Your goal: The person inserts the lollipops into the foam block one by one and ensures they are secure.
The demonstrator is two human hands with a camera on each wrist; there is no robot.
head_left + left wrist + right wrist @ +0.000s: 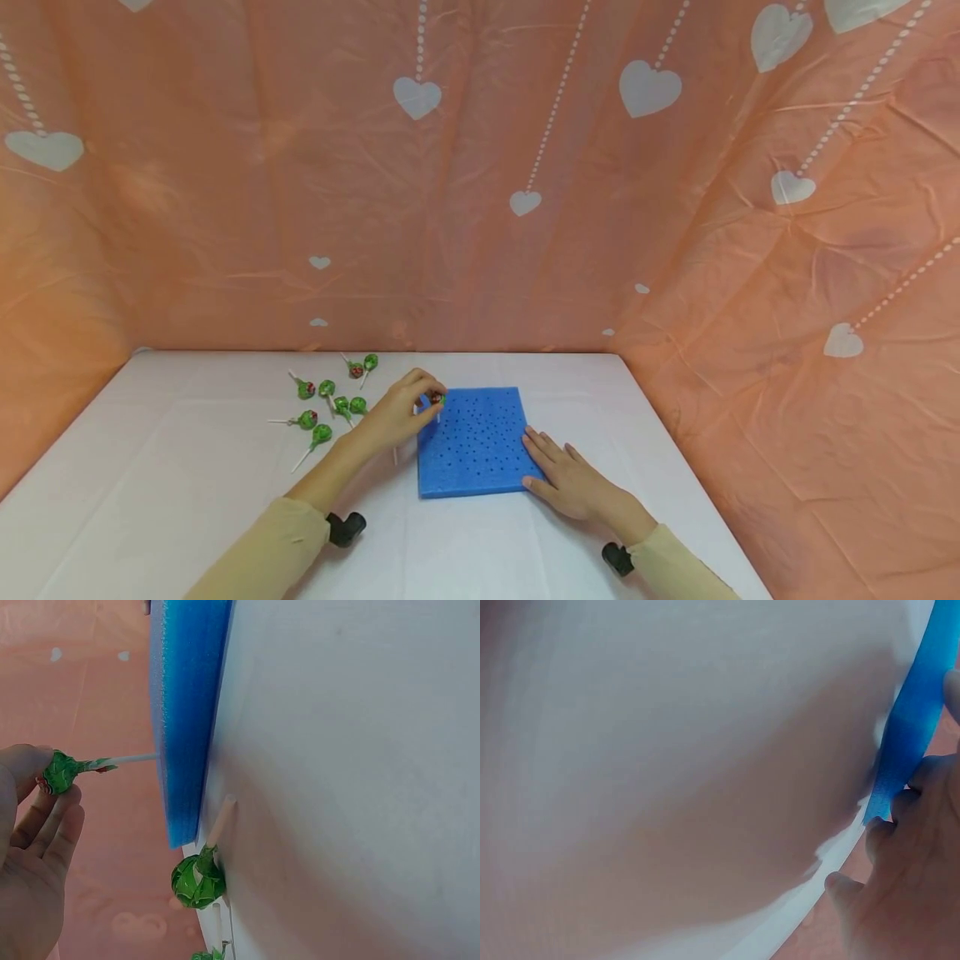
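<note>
My left hand (401,408) pinches a green-wrapped lollipop (61,772) by its candy head over the far left corner of a blue foam board (472,458). The lollipop's white stick (135,758) points down, its tip right at the board's top surface. Small dark holes dot the board. At the board's right edge my right hand (573,483) rests with its fingers spread and straight, fingertips against the foam. In the left wrist view another green lollipop (199,881) lies on the table beside the board, partly hidden from the head view by my left forearm.
Several green and red wrapped lollipops (322,433) lie scattered left of the board, sticks pointing various ways. A white cloth covers the table (187,483). An orange curtain (465,275) with pale hearts hangs behind and along the sides.
</note>
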